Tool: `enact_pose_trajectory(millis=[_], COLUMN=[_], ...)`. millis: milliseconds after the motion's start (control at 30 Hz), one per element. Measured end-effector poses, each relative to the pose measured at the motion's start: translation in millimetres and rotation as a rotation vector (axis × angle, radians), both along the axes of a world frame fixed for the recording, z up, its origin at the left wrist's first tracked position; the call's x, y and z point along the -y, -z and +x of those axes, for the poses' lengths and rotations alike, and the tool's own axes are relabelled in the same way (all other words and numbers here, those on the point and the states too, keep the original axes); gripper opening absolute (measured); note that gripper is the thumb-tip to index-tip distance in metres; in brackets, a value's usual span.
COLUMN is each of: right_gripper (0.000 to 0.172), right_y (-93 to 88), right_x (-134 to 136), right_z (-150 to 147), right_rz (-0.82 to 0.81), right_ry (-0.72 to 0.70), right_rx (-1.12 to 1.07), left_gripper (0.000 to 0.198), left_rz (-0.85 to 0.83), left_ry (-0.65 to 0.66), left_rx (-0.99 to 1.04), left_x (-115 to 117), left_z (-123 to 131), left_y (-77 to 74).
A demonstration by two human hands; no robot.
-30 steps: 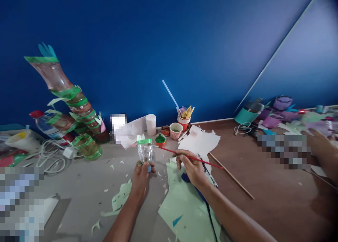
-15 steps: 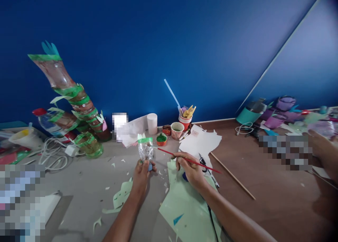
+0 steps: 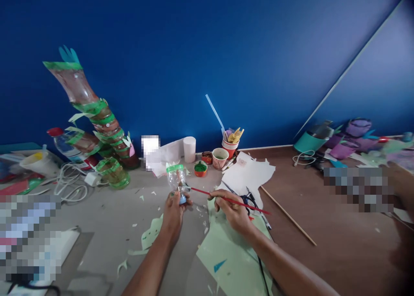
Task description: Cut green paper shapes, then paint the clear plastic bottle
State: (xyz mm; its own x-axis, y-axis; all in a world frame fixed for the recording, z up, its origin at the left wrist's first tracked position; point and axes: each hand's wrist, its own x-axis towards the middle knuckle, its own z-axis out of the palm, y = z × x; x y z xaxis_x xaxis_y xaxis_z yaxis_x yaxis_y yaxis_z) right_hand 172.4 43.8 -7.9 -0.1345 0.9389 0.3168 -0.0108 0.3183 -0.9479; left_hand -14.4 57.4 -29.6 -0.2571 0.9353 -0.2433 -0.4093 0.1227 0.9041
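Note:
My left hand [image 3: 174, 210] is closed around the blue-capped neck of a cut clear plastic bottle [image 3: 175, 177], which stands cap down with a green painted rim on top. A long red paintbrush [image 3: 231, 198] is pinched in my right hand [image 3: 230, 207]. Its bristle end points left and is at the bottle's side; whether it touches is hard to tell. Just beyond the bottle sits a small orange-rimmed pot of green paint [image 3: 200, 169]. Black-handled scissors [image 3: 248, 201] lie partly hidden behind my right hand.
A leaning tower of painted bottle pieces [image 3: 106, 119] stands at left, near a white cable [image 3: 69, 188]. Behind are paper cups [image 3: 220, 158] and a cup of wooden cutlery [image 3: 230, 146]. Green paper [image 3: 223, 253] and a wooden stick [image 3: 287, 215] lie in front. Another person's hand [image 3: 401, 184] is at right.
The view has shifted slightly, moving the scene to the right. The bottle has tilted a little to the left, and the brush tip now sits lower on its side, nearer the cap.

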Motion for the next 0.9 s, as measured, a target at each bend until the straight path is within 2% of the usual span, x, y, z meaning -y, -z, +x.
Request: enact_pose_trajectory(millis=[233, 400, 900], right_gripper=[0.023, 0.02, 0.019], right_y=[-2.1, -9.2, -17.7], right_x=[-1, -3, -3], right_z=[2, 0, -1], right_rz=[-0.024, -0.007, 0.011], right_ry=[-0.008, 0.086, 0.088], right_rx=[-0.033, -0.165, -0.157], left_gripper=[0.044, 0.048, 0.048], left_rz=[0.023, 0.042, 0.088], left_ry=[-0.017, -0.004, 0.053], left_rx=[0.038, 0.057, -0.012], left_x=[-2, -1, 1], left_z=[0, 0, 0], left_y=[1.9, 2.5, 5.5])
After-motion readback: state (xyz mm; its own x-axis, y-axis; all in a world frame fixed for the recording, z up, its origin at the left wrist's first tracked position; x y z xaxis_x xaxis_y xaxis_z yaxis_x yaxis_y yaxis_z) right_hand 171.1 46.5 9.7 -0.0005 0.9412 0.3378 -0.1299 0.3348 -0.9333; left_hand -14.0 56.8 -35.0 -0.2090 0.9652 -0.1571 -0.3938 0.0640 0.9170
